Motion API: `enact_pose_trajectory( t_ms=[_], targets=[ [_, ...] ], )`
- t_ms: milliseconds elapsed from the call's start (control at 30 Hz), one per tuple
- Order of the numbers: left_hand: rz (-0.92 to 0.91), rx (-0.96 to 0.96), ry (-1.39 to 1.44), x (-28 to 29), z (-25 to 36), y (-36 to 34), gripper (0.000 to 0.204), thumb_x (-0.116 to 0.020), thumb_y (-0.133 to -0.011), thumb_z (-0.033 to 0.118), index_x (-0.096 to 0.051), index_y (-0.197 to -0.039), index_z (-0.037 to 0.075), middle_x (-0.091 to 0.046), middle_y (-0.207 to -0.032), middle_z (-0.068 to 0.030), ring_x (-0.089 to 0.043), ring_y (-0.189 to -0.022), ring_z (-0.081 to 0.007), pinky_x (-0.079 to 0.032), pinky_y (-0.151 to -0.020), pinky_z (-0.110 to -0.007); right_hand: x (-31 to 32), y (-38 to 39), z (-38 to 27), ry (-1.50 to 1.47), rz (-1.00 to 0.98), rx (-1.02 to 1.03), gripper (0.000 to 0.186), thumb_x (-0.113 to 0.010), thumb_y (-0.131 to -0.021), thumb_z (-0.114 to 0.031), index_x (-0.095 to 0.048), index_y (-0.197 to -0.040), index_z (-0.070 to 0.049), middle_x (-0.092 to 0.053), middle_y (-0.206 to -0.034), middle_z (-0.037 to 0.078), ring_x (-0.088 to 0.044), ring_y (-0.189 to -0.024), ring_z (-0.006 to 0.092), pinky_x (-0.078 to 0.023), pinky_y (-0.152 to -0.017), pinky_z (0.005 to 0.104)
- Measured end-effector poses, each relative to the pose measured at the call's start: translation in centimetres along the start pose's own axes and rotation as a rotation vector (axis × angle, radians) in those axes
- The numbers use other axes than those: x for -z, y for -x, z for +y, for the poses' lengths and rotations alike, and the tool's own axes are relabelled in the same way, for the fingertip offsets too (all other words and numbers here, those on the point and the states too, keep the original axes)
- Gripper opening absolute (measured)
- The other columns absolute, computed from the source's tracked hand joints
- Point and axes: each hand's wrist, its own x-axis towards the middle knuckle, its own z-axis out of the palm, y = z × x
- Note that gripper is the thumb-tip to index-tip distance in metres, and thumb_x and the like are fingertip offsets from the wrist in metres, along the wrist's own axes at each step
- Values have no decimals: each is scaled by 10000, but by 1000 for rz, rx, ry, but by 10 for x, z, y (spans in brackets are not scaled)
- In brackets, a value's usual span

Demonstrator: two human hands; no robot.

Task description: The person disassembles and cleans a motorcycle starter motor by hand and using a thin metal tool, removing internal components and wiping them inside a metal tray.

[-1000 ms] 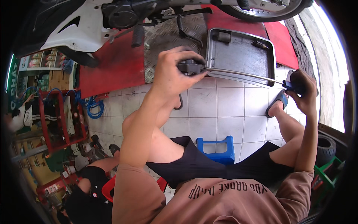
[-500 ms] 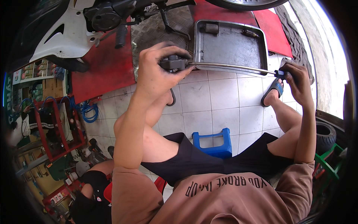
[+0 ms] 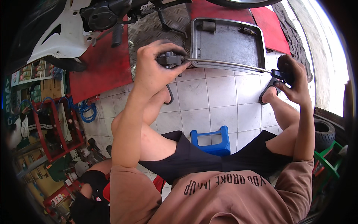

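Observation:
My left hand (image 3: pixel 153 74) is closed round a dark block-shaped metal part (image 3: pixel 167 59). A long thin steel rod (image 3: pixel 227 62) runs right from that part, slightly downward, to a dark handle (image 3: pixel 277 74), which my right hand (image 3: pixel 296 82) grips. The rod crosses over the near side of a metal tray (image 3: pixel 229 43). In the tray's back corners lie a grey cylindrical part (image 3: pixel 208 26) and a small dark metal fitting (image 3: pixel 247 31). Both hands show dark grime on the fingers.
A motorcycle (image 3: pixel 63 30) stands above red mats (image 3: pixel 100 71) and a treadplate (image 3: pixel 145 31). A blue stool (image 3: pixel 222 140) is below me, a tyre (image 3: pixel 323 130) right. Red shelving (image 3: pixel 52 130), a blue hose (image 3: pixel 87 114) and a co-worker's leg (image 3: pixel 93 181) are left.
The view has shifted, so the surroundings sit higher and further left in the picture. Both hands still hold the tool and part; my right hand's fingers have shifted on the handle.

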Motion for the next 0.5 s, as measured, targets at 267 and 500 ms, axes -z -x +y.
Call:
enact_pose_trajectory(
  t_ms=[267, 500],
  targets=[
    [-15, -13, 5, -1, 1, -1, 229, -809, -602, 45, -708, -807, 34, -686, -799, -78, -669, -727, -200, -516, -679, -280, 13, 12, 27, 238, -74, 26, 327, -738, -673, -102, -546, -900, 36, -502, -721, 121, -476, -619, 282, -414, -605, 338],
    [-20, -3, 4, 0, -1, 0, 221, -808, -612, 51, -706, -807, 36, -686, -790, -73, -668, -721, -194, -517, -676, -279, 13, 6, 10, 221, -93, -45, 386, -761, -586, -60, -584, -922, 13, -554, -739, 128, -534, -635, 300, -432, -603, 345]
  ],
)
